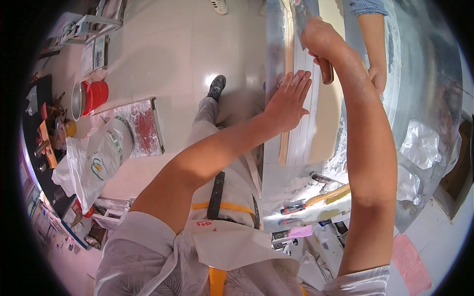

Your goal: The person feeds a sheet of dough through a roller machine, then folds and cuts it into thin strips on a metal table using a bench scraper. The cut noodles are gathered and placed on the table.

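Note:
A long cream sheet of what looks like dough (pixel 326 126) lies on the floured metal table (pixel 276 185). Along its left part runs a long pale straight bar (pixel 297 148), with a narrow cream strip (pixel 283 150) showing on its left side. My left hand (pixel 289 101) presses flat on the bar, fingers stretched out. Farther up the table, my right hand (pixel 323 38) is closed around the brown handle of a knife (pixel 326 72). Its blade points away over the bar; the far tip is cut off by the frame's edge.
A co-worker's hand (pixel 378 80) rests on the table right of my forearm. Nearer me lie a red-handled tool (pixel 293 209) and a wooden rolling pin (pixel 328 195). Clear plastic bags (pixel 419 143) sit at right. On the floor stand a red bucket (pixel 96 96) and a white sack (pixel 106 153).

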`<state>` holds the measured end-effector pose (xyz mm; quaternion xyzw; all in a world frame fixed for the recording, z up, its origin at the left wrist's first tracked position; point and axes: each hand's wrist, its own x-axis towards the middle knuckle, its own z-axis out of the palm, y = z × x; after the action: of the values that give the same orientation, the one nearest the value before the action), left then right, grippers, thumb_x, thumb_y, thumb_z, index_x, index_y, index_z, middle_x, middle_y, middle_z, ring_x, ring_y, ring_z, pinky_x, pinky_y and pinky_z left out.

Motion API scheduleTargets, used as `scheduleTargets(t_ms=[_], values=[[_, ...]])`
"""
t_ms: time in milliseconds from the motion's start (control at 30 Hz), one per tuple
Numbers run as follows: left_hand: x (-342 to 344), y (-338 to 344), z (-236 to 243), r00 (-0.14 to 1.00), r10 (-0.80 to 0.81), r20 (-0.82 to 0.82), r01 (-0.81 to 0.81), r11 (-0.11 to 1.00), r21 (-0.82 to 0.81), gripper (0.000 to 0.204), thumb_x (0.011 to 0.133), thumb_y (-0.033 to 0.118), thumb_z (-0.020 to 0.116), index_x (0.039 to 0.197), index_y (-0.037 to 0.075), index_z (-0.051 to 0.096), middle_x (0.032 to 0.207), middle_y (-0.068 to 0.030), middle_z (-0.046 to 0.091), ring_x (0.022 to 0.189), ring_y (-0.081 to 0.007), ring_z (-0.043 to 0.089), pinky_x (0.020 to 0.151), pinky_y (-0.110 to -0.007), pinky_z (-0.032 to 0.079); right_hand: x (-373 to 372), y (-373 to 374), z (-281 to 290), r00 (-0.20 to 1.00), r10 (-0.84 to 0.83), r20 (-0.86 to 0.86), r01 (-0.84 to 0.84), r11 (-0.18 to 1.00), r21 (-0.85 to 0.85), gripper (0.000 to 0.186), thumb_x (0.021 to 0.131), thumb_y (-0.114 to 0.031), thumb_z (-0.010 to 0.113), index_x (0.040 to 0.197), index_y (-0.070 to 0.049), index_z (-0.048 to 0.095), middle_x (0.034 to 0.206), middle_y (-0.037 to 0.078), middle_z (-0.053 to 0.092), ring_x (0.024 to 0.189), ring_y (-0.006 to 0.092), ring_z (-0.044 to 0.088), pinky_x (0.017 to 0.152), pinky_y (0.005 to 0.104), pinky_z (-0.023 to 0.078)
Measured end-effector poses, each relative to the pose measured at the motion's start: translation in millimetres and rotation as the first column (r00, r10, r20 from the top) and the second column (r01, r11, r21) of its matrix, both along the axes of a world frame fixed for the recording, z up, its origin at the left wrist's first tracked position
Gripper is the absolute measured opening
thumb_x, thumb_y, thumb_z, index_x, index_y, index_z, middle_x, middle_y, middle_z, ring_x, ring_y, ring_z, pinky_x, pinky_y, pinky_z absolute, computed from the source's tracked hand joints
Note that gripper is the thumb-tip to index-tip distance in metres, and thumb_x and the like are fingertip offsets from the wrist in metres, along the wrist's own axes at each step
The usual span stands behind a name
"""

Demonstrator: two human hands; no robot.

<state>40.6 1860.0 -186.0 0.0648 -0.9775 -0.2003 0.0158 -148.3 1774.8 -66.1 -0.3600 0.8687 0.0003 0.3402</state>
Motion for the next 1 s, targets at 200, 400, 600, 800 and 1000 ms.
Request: scheduleTargets(t_ms=[200, 400, 600, 800, 1000], values=[[-1, 1, -3, 0.999, 0.004, -0.034, -0.003, 1.0, 0.02, 0.086, 0.108, 0.052, 0.05, 0.163, -0.01, 0.027, 0.171, -0.026, 0.025, 0.162, -0.0385, 0.018, 0.133, -0.052, 0.013, 12, 34, -22, 0.982, 0.029, -0.187, -0.027, 1.0, 0.013, 0.027, 0.089, -0.003, 0.063, 0.104, 0.019, 0.06, 0.089, 0.032, 0.075, 0.089, 0.0444, 0.078, 0.072, 0.0492, 0.063], [-1, 0, -8, 0.998, -0.007, -0.055, 0.011, 0.996, 0.084, 0.081, 0.107, 0.051, 0.052, 0.158, -0.01, 0.035, 0.167, -0.0255, 0.032, 0.16, -0.0405, 0.023, 0.133, -0.053, 0.014, 45, 59, 3, 0.995, -0.062, -0.078, 0.068, 0.995, 0.068, 0.021, 0.093, 0.0, 0.054, 0.106, 0.016, 0.047, 0.077, 0.033, 0.068, 0.065, 0.0413, 0.072, 0.053, 0.0463, 0.059], [-1, 3, -12, 0.998, 0.008, -0.067, -0.002, 0.996, 0.086, 0.079, 0.107, 0.05, 0.053, 0.158, -0.008, 0.036, 0.165, -0.0237, 0.035, 0.159, -0.0397, 0.023, 0.134, -0.053, 0.012, 68, 77, 12, 0.985, -0.159, -0.067, 0.16, 0.987, 0.016, 0.016, 0.095, 0.0, 0.052, 0.101, 0.013, 0.045, 0.068, 0.028, 0.065, 0.048, 0.0352, 0.068, 0.043, 0.044, 0.056], [0, 14, -16, 1.0, 0.013, 0.005, -0.013, 0.992, 0.128, 0.075, 0.108, 0.044, 0.055, 0.159, -0.008, 0.036, 0.168, -0.0234, 0.032, 0.16, -0.039, 0.021, 0.134, -0.054, 0.012, 72, 79, 16, 0.994, -0.079, -0.082, 0.082, 0.996, 0.032, 0.019, 0.095, 0.001, 0.054, 0.106, 0.015, 0.049, 0.077, 0.034, 0.068, 0.062, 0.0418, 0.073, 0.053, 0.0476, 0.06], [52, 68, 6, 0.998, 0.056, 0.017, -0.058, 0.991, 0.119, 0.079, 0.106, 0.04, 0.058, 0.162, -0.009, 0.032, 0.171, -0.0247, 0.025, 0.162, -0.0386, 0.018, 0.133, -0.054, 0.016, 75, 81, 17, 0.988, -0.147, -0.046, 0.149, 0.988, 0.032, 0.024, 0.091, 0.005, 0.052, 0.111, 0.019, 0.049, 0.078, 0.035, 0.07, 0.064, 0.0435, 0.075, 0.056, 0.0489, 0.061]])
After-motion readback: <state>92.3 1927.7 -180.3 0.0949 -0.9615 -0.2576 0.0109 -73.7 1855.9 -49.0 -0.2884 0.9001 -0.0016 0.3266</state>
